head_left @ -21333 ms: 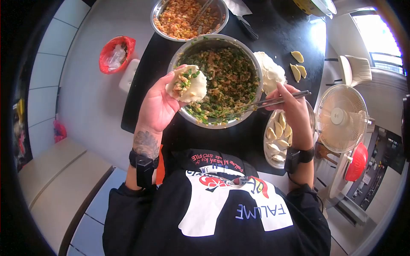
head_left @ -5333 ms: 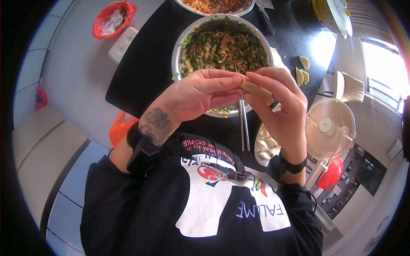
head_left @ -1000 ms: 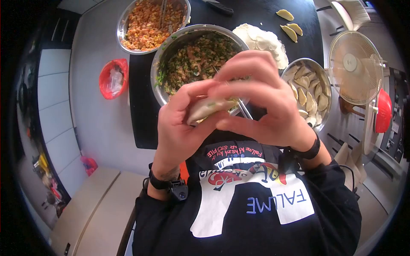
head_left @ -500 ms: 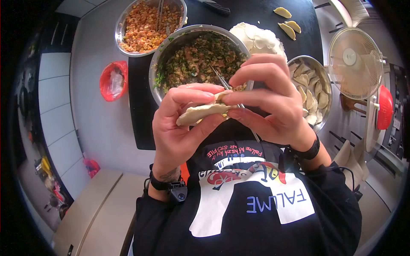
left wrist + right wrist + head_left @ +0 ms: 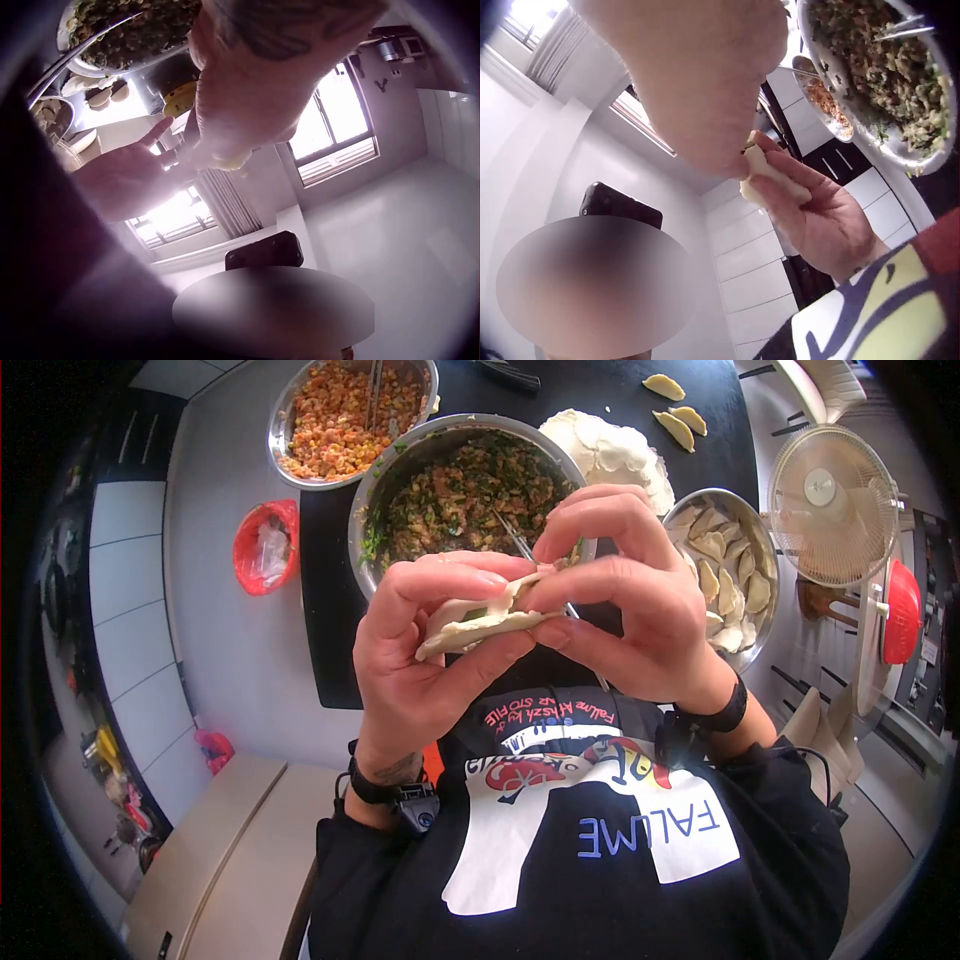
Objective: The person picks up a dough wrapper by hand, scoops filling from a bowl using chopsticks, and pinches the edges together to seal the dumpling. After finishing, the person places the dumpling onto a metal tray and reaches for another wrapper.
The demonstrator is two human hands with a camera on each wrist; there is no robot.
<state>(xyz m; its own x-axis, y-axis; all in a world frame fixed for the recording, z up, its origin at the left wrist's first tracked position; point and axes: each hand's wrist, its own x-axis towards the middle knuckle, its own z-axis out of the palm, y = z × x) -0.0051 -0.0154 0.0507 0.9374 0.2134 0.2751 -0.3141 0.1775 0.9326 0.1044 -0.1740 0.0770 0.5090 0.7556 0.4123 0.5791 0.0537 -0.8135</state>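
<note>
Between both hands, above the near rim of a steel bowl (image 5: 365, 550) of green-flecked filling (image 5: 460, 500), is a dumpling (image 5: 475, 632), its pale wrapper folded over. My left hand (image 5: 400, 635) grips its left part, thumb along the near side and fingers behind. At the right end, my right hand (image 5: 640, 610) pinches the dough edge with thumb and index finger. In the right wrist view the dumpling (image 5: 769, 180) lies between the left hand's thumb and fingers. Metal chopsticks (image 5: 515, 538) lean in the bowl, their lower length partly behind the right hand.
White stacked wrappers (image 5: 610, 455) lie right of the bowl. A steel tray (image 5: 768, 550) holds several finished dumplings; three more dumplings (image 5: 675, 430) sit on the black table (image 5: 330, 630). A bowl of orange filling (image 5: 350, 420) stands far left. A fan (image 5: 830, 500) stands to the right.
Earlier, the left hand held a flat wrapper with filling and the right hand held the chopsticks. Now the chopsticks stand in the bowl and both hands pinch the folded dumpling; the last half second shows little movement.
</note>
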